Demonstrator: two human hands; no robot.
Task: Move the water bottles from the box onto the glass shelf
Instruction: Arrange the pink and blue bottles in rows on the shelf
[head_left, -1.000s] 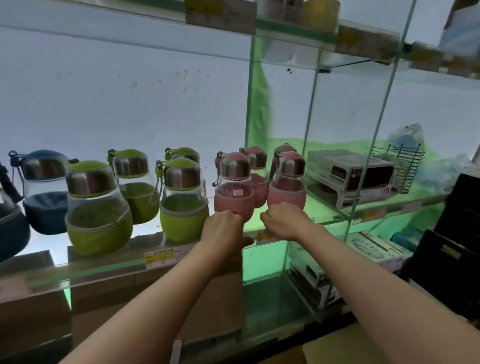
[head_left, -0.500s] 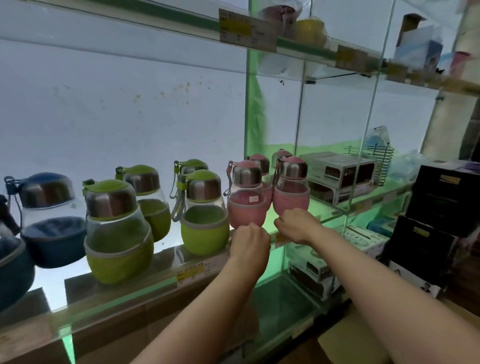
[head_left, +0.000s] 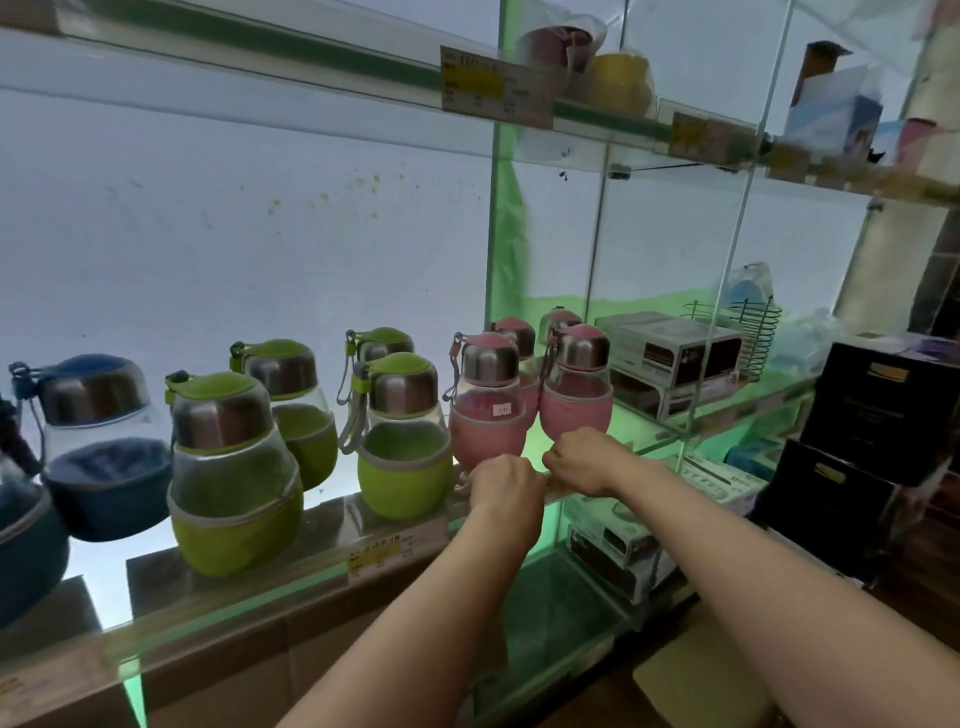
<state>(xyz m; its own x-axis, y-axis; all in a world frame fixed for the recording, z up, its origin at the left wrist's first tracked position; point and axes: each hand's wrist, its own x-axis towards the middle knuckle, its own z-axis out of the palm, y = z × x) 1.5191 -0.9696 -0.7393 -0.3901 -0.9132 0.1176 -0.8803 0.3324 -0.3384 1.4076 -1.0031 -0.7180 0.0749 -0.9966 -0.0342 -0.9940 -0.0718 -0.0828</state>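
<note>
Up close from the head camera: two bare forearms reaching to the front edge of a glass shelf (head_left: 291, 577). Left hand (head_left: 506, 486) knuckles up, fingers curled under at the base of the left front pink bottle (head_left: 488, 402); whether gripping the bottle or just closed against it, cannot tell. Right hand (head_left: 584, 460) likewise curled, at the foot of the right front pink bottle (head_left: 576, 389); grip hidden behind the knuckles. Both pink bottles upright, side by side near the shelf's right end, steel collars and pink caps on top, two more pink ones just behind. Further left on the same shelf, four green bottles (head_left: 236, 475) standing in two rows, then blue bottles (head_left: 98, 447) at the left edge. Yellow price tag (head_left: 376, 556) stuck on the shelf front below the green ones. Beyond a glass divider to the right, stacked cartons (head_left: 670, 358) and a wire rack (head_left: 753, 332). Black boxes (head_left: 883, 410) piled at far right. Source box out of sight.
</note>
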